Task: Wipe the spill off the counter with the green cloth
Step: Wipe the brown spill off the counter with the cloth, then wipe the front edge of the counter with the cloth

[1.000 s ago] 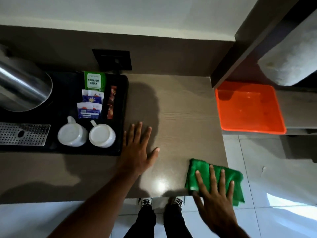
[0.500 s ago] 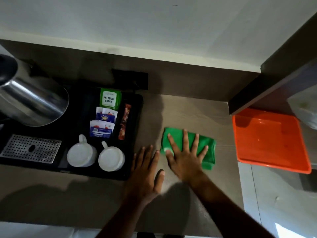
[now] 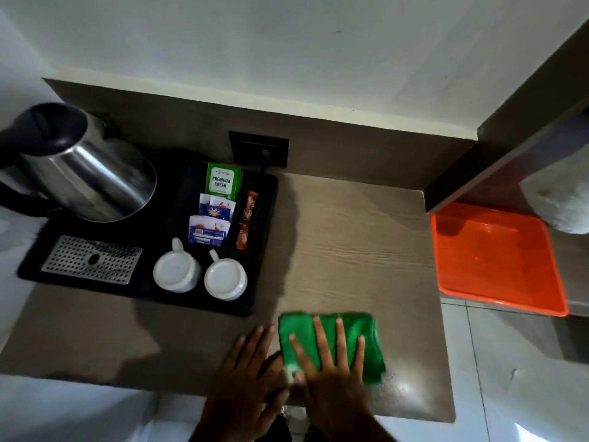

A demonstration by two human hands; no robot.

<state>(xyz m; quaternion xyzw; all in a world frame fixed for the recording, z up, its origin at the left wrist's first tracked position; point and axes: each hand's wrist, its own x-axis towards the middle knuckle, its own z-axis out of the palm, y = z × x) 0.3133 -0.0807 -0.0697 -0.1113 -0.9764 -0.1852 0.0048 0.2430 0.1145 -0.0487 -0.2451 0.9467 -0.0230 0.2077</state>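
Currently mid-wipe. Green cloth [image 3: 331, 342]: folded into a rough rectangle, flat on counter [image 3: 366, 250], near front edge, right of centre, well clear of black tray [image 3: 261, 250]. Long axis left to right, roughly parallel to counter's front edge; far long edge facing wall, slightly tilted. Right hand [image 3: 331, 374]: laid palm-down on cloth, fingers spread and extended, pressing rather than pinching; nothing enclosed. Left hand [image 3: 248, 381]: flat on bare counter just beside cloth's left edge, fingers extended, empty, apparently bracing. Spill [image 3: 404, 387]: wet sheen and fine droplets just right of cloth's near right corner, close to counter edge; extent elsewhere hard to tell in dim light. Step judged: sweeping pass under way, moisture not yet fully lifted. Next move likely calls for carrying cloth rightward and toward front edge over glistening patch, keeping even downward pressure, without pushing cloth off counter. Also present, uninvolved: kettle [image 3: 86, 173], two white cups [image 3: 199, 272], tea sachets [image 3: 216, 205], orange tray [image 3: 494, 260] on lower shelf to right.
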